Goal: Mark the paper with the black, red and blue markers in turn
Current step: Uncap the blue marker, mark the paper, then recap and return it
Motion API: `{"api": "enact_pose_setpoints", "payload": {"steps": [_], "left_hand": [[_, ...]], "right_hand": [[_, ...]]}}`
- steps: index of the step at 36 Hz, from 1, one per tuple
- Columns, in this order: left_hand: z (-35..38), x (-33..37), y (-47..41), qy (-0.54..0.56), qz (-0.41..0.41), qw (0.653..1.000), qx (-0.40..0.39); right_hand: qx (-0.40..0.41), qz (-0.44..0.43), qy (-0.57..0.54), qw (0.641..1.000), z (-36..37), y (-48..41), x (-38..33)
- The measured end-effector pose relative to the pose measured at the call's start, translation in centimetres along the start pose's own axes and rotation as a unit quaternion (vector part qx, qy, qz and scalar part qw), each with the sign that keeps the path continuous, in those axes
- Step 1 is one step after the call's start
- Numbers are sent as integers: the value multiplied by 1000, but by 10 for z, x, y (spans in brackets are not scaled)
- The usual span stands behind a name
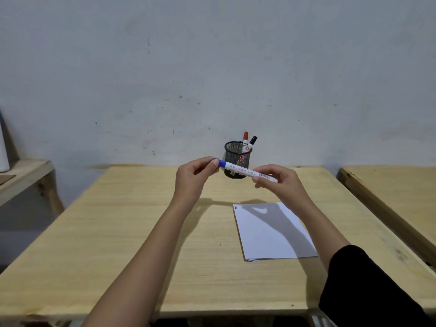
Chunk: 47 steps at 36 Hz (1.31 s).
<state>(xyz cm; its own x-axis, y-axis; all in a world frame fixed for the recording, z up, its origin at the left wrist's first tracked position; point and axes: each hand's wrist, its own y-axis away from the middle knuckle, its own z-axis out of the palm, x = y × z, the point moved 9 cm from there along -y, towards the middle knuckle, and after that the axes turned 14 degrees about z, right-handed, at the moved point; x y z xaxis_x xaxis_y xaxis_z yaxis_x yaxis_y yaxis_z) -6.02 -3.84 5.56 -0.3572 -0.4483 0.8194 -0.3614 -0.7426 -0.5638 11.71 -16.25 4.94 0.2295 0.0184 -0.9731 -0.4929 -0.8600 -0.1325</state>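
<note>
- While you hold one blue marker (245, 171) level, left fingers (213, 164) pinch its blue cap and right fingers (262, 173) pinch its white barrel.
- Two markers stand in one mesh cup (237, 159): red marker (245, 140), black marker (252, 141).
- One paper (271, 231) lies on the counter (118, 232).

The left hand (195, 177) covers the tip of the blue cap, and the right hand (279, 181) hides part of the far end of the blue marker (245, 171). The words on it are too small to read. The bottoms of the red marker (245, 143) and black marker (252, 143) sit down inside the mesh cup (237, 161), partly hidden. Tiny marks in the far left corner of the paper (271, 231) look maybe red and dark. The near edge of the desk (118, 232) is cut off by the picture.
</note>
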Motion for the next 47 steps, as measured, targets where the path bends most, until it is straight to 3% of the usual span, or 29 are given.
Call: {"api": "enact_pose_setpoints", "payload": {"steps": [8,14,19,26,35,39,44,47], "left_hand": [[16,-13,12,60,-37,997,-43],[19,-6,10,47,-12,996,-79],[23,-10,15,33,-10,994,-102],[27,-19,19,-2,0,991,-131],[36,-18,19,-125,38,975,-178],[33,-27,21,-102,-4,982,-157],[22,-48,20,-19,-127,984,-121],[8,-57,21,-118,-149,972,-141]], "right_hand": [[33,45,-281,958,7,7,30],[45,70,-363,928,16,8,41],[34,87,-461,882,24,7,43],[20,94,-407,908,33,4,39],[18,86,-392,916,29,0,41],[20,76,-366,927,28,-2,39],[49,60,-388,919,14,-3,38],[62,62,-414,906,4,-2,41]]}}
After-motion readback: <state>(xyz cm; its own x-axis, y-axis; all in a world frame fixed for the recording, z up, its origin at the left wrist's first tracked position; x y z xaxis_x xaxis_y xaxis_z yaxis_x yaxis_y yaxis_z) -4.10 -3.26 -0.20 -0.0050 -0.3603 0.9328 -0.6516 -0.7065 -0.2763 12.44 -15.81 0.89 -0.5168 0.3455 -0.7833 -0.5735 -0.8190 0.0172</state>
